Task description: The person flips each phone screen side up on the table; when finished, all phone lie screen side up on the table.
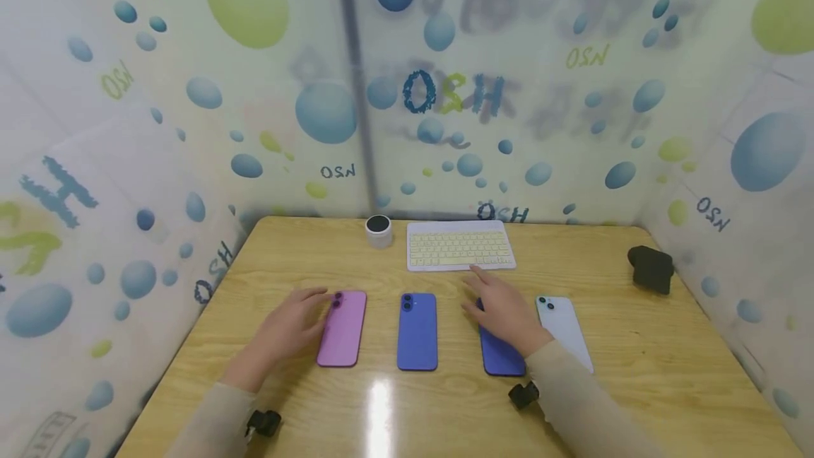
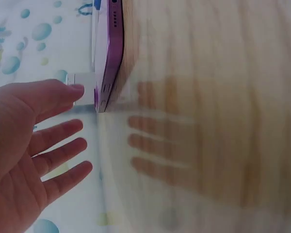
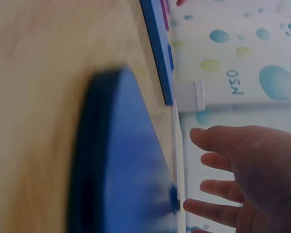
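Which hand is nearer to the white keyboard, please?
The right hand: it is above a blue phone, just in front of the keyboard. The left hand is beside the pink phone, farther off to the left.

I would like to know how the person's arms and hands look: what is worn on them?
The left sleeve and right sleeve are long, plain and light beige. The left hand and right hand wear no gloves. A small, blocky black device shows near each wrist: left device, right device. No cables are visible.
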`<state>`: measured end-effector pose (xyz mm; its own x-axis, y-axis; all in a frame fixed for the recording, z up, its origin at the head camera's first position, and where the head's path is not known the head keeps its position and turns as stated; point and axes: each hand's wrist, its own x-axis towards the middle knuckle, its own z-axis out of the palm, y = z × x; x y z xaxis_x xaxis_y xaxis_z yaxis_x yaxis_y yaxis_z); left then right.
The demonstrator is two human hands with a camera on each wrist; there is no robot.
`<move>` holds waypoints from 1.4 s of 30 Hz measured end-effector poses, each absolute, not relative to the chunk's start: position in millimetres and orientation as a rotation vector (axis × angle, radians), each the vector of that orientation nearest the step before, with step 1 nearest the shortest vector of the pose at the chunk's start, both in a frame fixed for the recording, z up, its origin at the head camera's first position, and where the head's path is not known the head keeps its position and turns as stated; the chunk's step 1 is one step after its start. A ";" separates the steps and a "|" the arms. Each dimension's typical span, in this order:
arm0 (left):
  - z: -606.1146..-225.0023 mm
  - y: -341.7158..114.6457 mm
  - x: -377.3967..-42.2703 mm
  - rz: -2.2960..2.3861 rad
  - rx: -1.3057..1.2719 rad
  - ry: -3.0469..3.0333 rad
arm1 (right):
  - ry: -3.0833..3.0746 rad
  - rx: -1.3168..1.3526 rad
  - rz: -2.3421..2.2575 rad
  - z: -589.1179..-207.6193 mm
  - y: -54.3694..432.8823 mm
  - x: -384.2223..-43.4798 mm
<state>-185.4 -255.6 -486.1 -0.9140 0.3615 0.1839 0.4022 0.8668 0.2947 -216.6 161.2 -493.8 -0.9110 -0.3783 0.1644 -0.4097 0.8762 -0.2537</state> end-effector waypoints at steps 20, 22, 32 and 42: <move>-483.0 -281.6 -167.3 -0.632 -0.723 -3.079 | -2.889 1.001 0.556 -497.4 68.7 -217.0; -483.7 -282.2 -166.4 -0.630 -0.719 -3.088 | -2.892 1.019 0.546 -497.0 61.6 -218.8; -484.2 -283.2 -164.7 -0.662 -0.729 -3.082 | -2.902 1.121 0.575 -494.7 30.5 -234.9; -488.3 -285.2 -165.1 -0.660 -0.785 -3.052 | -2.937 1.183 0.640 -500.8 8.9 -247.9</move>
<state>-165.1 -285.2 -488.3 -0.8783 0.4775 0.0263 0.4457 0.7974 0.4069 -247.9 8.9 -500.8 -0.7282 -0.6823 0.0642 -0.6472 0.6539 -0.3919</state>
